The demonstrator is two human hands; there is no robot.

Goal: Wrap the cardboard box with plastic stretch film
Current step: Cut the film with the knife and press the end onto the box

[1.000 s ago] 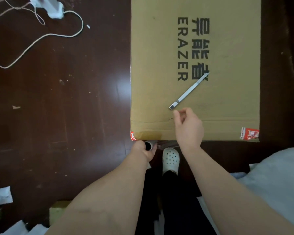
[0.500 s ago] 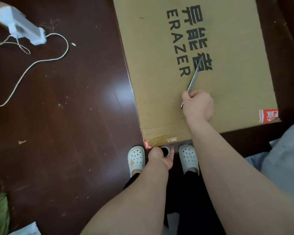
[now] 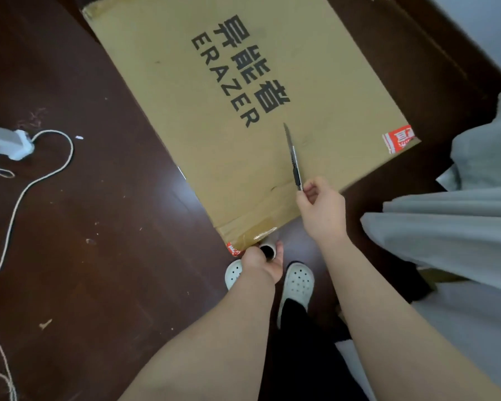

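Note:
A large flat cardboard box [image 3: 220,157] printed with black ERAZER lettering lies on the dark wooden floor. My right hand [image 3: 321,209] hovers at the box's near edge and pinches the end of a slim utility knife [image 3: 293,157], its blade pointing away over the cardboard. My left hand [image 3: 261,261] grips the stretch film roll [image 3: 268,250] by its cardboard core, just below the box's near left corner. A shiny strip of film lies over that corner. Most of the roll is hidden by my hand.
My feet in white clogs [image 3: 297,285] stand just behind the box's near corner. A white power strip [image 3: 9,143] with a looping white cord [image 3: 35,183] lies on the floor at left. Grey fabric [image 3: 451,227] hangs at the right.
My right hand took the knife off the box top and lifted it back toward the near edge. The view turned, so the box now sits diagonally. My left hand kept hold of the roll.

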